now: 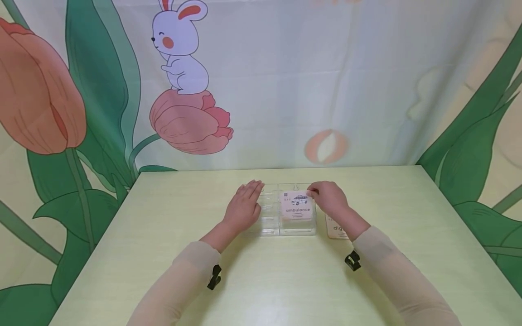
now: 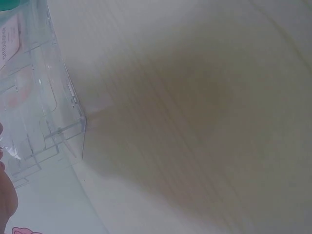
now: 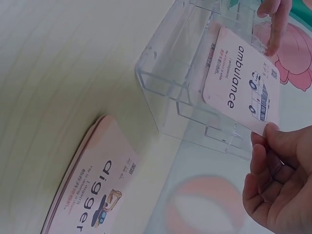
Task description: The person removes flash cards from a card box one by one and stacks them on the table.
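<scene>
My right hand [image 1: 329, 197] pinches the corner of a pink card [image 3: 241, 83] printed "ambulance" with a vehicle picture. The card is over the right half of a clear plastic box [image 1: 297, 228] with stepped compartments; whether it rests on the box I cannot tell. My left hand [image 1: 243, 206] lies at the box's left side, its fingers extended along the top. In the left wrist view only a sliver of that hand [image 2: 6, 195] shows beside the clear box [image 2: 48, 102]. Another card [image 3: 100, 180], printed "digger", tops a small stack right of the box, partly hidden by my right forearm in the head view.
The box stands on a pale wood-grain table [image 1: 163, 217] near its back edge. Behind the table hangs a curtain [image 1: 265, 90] printed with a rabbit, tulips and leaves.
</scene>
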`<state>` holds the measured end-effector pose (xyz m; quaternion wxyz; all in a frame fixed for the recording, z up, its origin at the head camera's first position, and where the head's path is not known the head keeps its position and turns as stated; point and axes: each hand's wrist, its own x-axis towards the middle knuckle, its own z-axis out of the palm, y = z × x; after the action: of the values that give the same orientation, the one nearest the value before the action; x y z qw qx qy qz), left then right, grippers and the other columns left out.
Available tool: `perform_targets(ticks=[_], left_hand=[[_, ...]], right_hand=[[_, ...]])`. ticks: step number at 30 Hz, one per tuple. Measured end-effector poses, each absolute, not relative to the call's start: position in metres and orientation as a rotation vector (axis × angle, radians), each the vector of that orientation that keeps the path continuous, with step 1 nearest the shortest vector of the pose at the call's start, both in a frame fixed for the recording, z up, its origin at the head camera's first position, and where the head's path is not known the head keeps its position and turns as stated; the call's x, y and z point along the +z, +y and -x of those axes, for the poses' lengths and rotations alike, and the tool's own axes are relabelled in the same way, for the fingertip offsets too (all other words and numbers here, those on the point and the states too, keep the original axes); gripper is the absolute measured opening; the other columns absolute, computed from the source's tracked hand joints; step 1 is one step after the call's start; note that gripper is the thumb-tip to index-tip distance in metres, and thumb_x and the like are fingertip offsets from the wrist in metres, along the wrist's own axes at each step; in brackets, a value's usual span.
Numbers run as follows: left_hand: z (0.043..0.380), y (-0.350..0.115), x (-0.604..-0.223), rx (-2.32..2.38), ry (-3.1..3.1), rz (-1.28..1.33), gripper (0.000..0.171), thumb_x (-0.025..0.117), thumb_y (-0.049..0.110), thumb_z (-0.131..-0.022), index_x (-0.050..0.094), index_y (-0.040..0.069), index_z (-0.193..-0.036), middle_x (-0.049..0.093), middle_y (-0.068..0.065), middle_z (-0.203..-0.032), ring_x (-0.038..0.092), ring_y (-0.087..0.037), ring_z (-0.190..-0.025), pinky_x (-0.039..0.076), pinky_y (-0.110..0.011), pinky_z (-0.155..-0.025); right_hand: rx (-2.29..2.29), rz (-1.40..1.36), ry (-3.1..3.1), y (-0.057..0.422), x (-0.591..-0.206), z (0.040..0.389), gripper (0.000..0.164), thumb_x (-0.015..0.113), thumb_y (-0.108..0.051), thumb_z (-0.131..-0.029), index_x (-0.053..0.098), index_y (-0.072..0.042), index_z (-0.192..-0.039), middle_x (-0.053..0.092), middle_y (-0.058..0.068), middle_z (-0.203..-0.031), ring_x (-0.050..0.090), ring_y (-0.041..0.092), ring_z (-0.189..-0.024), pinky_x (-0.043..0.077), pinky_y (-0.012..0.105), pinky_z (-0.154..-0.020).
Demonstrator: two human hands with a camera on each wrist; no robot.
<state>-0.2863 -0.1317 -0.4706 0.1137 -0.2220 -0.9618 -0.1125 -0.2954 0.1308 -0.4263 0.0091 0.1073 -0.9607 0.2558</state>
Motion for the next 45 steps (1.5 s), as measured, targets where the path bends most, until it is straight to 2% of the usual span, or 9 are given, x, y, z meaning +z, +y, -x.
perform_targets(ticks=[8, 15, 24, 32, 38, 45], left_hand=[[0.287, -0.132, -0.472, -0.342, -2.804, 0.652, 0.056, 0.049, 0.010, -0.099, 0.042, 0.000, -0.154, 0.045, -0.016, -0.160, 0.039, -0.033, -0.153, 0.030, -0.048, -0.129], [0.285, -0.132, -0.470, -0.346, -2.802, 0.656, 0.056, 0.049, 0.010, -0.099, 0.042, 0.000, -0.153, 0.045, -0.016, -0.160, 0.039, -0.033, -0.153, 0.030, -0.048, -0.129], [0.287, -0.133, -0.472, -0.329, -2.803, 0.653, 0.057, 0.048, 0.011, -0.099, 0.042, 0.000, -0.154, 0.045, -0.016, -0.160, 0.039, -0.033, -0.153, 0.030, -0.048, -0.129], [0.286, -0.134, -0.472, -0.337, -2.793, 0.657, 0.057, 0.048, 0.011, -0.098, 0.042, 0.000, -0.154, 0.046, -0.016, -0.160, 0.039, -0.033, -0.152, 0.030, -0.048, -0.129], [0.288, -0.133, -0.473, -0.339, -2.794, 0.662, 0.057, 0.047, 0.011, -0.098, 0.041, 0.000, -0.154, 0.045, -0.016, -0.161, 0.039, -0.033, -0.153, 0.030, -0.048, -0.129], [0.288, -0.132, -0.473, -0.329, -2.809, 0.658, 0.056, 0.048, 0.010, -0.100, 0.041, 0.000, -0.155, 0.044, -0.016, -0.161, 0.038, -0.033, -0.154, 0.029, -0.048, -0.130]], right_hand=[[0.823, -0.303, -2.964, 0.133, -0.425, 0.296, 0.025, 0.061, -0.019, -0.102, 0.076, -0.002, -0.115, 0.077, 0.016, -0.115, 0.067, 0.026, -0.092, 0.057, 0.043, -0.083], [0.878, -0.303, -2.936, 0.133, -0.423, 0.296, 0.027, 0.061, -0.019, -0.103, 0.074, -0.001, -0.117, 0.076, 0.017, -0.118, 0.071, 0.034, -0.107, 0.059, 0.049, -0.091], [1.044, -0.312, -2.898, 0.134, -0.419, 0.299, 0.026, 0.060, -0.018, -0.103, 0.073, 0.001, -0.116, 0.076, 0.018, -0.111, 0.068, 0.031, -0.098, 0.057, 0.040, -0.080], [1.041, -0.306, -2.885, 0.134, -0.414, 0.301, 0.027, 0.057, -0.016, -0.104, 0.071, 0.004, -0.117, 0.075, 0.021, -0.112, 0.066, 0.031, -0.095, 0.057, 0.045, -0.085], [1.025, -0.291, -2.880, 0.133, -0.412, 0.302, 0.028, 0.056, -0.014, -0.105, 0.070, 0.005, -0.119, 0.074, 0.022, -0.110, 0.060, 0.027, -0.086, 0.053, 0.040, -0.080], [0.985, -0.295, -2.877, 0.135, -0.406, 0.302, 0.028, 0.055, -0.014, -0.105, 0.070, 0.006, -0.119, 0.074, 0.022, -0.110, 0.059, 0.026, -0.083, 0.051, 0.038, -0.078]])
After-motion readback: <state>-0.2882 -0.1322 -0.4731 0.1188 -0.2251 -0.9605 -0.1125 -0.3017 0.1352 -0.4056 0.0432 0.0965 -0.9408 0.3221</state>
